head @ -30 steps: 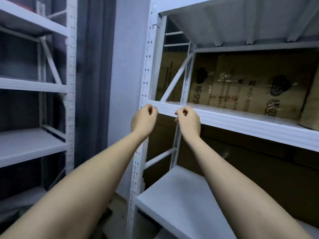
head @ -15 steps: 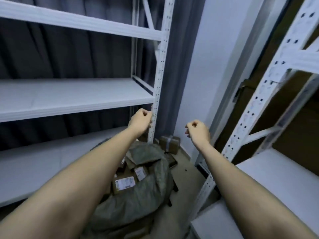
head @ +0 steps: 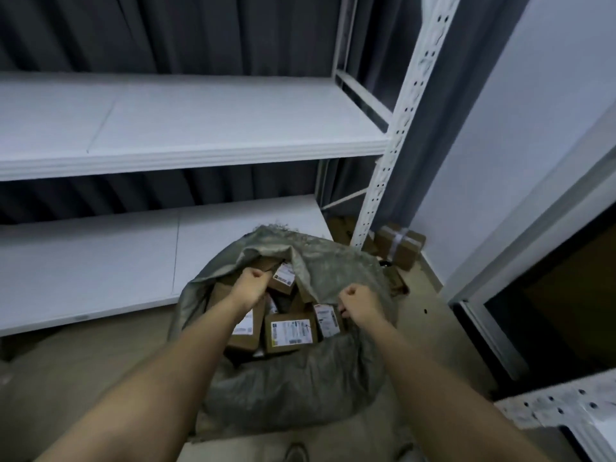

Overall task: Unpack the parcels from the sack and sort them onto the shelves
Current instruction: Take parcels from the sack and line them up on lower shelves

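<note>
A grey-green woven sack (head: 293,391) lies open on the floor below me, with several brown cardboard parcels inside. One parcel with a white label (head: 289,331) faces up in the middle. My left hand (head: 250,285) is curled into a fist over the sack's mouth, above the parcels at the left. My right hand (head: 358,303) is also a fist, held over the sack's right rim beside a labelled parcel (head: 328,320). I see nothing gripped in either fist. White shelves (head: 200,151) stand behind the sack.
A lower white shelf (head: 100,261) runs at the left, near floor level. A taped brown box (head: 400,245) sits on the floor in the corner by the rack's upright post (head: 393,141). Another rack's corner (head: 566,411) juts in at lower right. Dark curtains hang behind.
My view swung from the right-hand rack with large cartons down to the sack on the floor. Both fists came down from shelf height to just over the sack's mouth.
</note>
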`<action>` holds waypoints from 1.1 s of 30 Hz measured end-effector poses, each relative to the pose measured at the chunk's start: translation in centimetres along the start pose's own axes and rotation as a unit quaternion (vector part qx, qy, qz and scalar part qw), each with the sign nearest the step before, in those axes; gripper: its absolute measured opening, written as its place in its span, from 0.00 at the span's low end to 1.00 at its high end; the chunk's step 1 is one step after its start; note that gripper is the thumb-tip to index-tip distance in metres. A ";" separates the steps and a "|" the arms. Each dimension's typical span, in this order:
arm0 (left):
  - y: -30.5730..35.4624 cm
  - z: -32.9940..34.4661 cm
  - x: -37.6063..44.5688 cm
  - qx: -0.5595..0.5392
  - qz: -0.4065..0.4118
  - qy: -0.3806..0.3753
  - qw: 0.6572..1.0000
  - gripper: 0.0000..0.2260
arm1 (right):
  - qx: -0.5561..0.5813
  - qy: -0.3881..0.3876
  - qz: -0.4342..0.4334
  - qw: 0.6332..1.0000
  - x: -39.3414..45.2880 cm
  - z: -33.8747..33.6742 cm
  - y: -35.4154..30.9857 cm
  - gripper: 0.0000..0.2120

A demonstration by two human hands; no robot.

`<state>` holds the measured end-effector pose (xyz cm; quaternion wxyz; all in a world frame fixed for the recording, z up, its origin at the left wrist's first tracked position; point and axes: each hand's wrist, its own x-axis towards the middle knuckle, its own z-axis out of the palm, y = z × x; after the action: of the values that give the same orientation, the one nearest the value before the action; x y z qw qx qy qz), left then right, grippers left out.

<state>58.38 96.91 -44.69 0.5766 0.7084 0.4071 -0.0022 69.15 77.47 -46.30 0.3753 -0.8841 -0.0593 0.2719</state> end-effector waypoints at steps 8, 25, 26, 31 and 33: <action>-6.6 1.5 6.6 0.005 -0.105 -0.007 0.994 0.10 | -0.007 -0.109 0.077 0.991 6.5 7.8 1.8 0.08; -21.3 11.5 22.3 0.595 0.135 -0.154 0.777 0.50 | -0.060 -0.071 0.187 0.978 18.2 20.7 14.2 0.33; -21.5 11.9 22.5 0.615 0.137 -0.165 0.759 0.51 | -0.063 -0.072 0.193 0.976 18.5 20.9 14.6 0.34; -22.7 13.3 23.0 0.671 0.157 -0.183 0.701 0.53 | -0.065 -0.091 0.212 0.971 19.5 21.7 16.2 0.34; -23.0 13.6 23.3 0.677 0.169 -0.175 0.695 0.53 | -0.068 -0.093 0.211 0.971 19.8 21.9 16.5 0.33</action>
<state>66.96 99.25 -78.97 -0.0075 0.9509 0.0607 -0.3033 72.76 85.68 -78.90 0.2418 -0.8710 0.0757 0.4209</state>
